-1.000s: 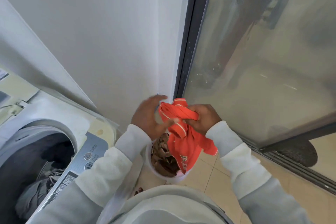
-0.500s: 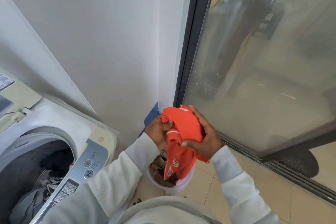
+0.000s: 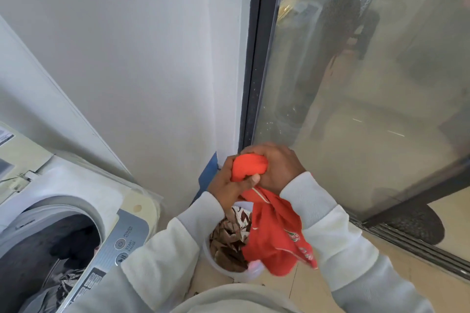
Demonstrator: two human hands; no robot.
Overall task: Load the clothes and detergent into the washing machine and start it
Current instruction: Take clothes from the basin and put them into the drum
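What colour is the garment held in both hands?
Orange-red garment with thin white trim and a small crest, seen in the head view.

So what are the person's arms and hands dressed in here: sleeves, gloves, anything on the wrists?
Both hands are bare: left hand, right hand, no gloves, and no rings or watch visible. Each arm wears a long, thick, soft-looking sleeve, white at the cuff and forearm, turning pale grey toward the upper arm: left sleeve, right sleeve. No logos or markings show on them.
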